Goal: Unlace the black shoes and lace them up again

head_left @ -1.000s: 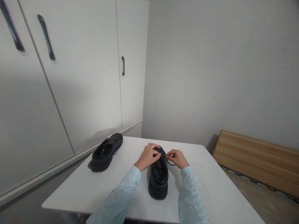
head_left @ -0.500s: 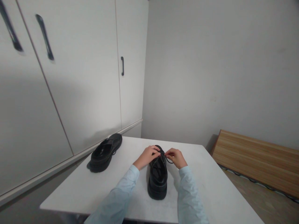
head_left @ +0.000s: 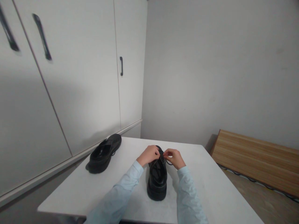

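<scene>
A black lace-up shoe [head_left: 157,183] rests on the white table, heel towards me and toe pointing away. At the shoe's lacing, my left hand [head_left: 150,154] is closed, thumb and fingers pinched together over the left side. My right hand [head_left: 174,158] pinches a black shoelace [head_left: 169,163] on the right side, and a loop of it hangs below the fingers. What the left fingertips grip is small and partly hidden, but they are on the lacing. The matching black shoe [head_left: 102,155] stands apart at the table's left edge.
The white table [head_left: 201,193] reaches towards the grey wall [head_left: 205,68]. Along the left runs a white cabinet [head_left: 88,68] with dark handles. A wood-grain board [head_left: 254,158] leans low at the right, with a dark cable [head_left: 252,180] along its base.
My left hand's fingers have curled in more tightly at the lacing. My right hand has shifted slightly left, still pinching the lace. The shoes stay in place on the table.
</scene>
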Action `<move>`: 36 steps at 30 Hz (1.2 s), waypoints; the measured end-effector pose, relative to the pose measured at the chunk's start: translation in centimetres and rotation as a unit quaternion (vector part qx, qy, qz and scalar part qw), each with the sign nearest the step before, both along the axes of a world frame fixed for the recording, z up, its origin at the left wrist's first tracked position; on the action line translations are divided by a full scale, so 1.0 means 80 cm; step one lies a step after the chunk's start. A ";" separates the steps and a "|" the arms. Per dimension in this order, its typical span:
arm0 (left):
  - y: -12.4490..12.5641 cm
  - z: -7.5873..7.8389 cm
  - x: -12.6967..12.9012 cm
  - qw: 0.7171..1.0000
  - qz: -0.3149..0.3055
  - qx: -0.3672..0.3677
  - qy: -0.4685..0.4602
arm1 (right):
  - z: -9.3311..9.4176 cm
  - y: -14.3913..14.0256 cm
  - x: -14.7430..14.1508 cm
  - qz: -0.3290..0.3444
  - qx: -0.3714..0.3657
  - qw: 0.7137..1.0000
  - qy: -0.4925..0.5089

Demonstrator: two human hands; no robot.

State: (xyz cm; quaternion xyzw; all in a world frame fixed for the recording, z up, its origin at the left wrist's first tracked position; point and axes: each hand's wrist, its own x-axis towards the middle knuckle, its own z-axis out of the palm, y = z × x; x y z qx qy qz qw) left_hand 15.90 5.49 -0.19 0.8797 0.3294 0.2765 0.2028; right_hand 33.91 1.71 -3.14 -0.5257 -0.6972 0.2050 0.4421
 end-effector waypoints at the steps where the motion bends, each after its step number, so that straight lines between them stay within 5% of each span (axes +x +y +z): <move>1: -0.001 0.001 0.002 1.000 0.007 -0.001 0.015 | -0.001 0.000 0.000 0.000 0.000 1.000 0.003; 8: -0.019 0.001 0.011 0.993 0.106 0.018 0.044 | -0.002 -0.001 0.001 0.010 0.000 1.000 0.026; 19: -0.018 -0.005 0.014 0.991 0.118 -0.039 0.040 | 0.000 0.000 -0.003 0.005 0.000 0.999 0.037; 25: -0.032 -0.002 0.021 0.977 0.186 -0.023 0.106 | -0.002 0.002 -0.003 0.002 -0.021 0.999 0.041; 36: -0.045 0.004 0.013 0.980 0.163 0.036 0.107 | 0.002 0.000 0.003 0.041 -0.047 0.995 0.079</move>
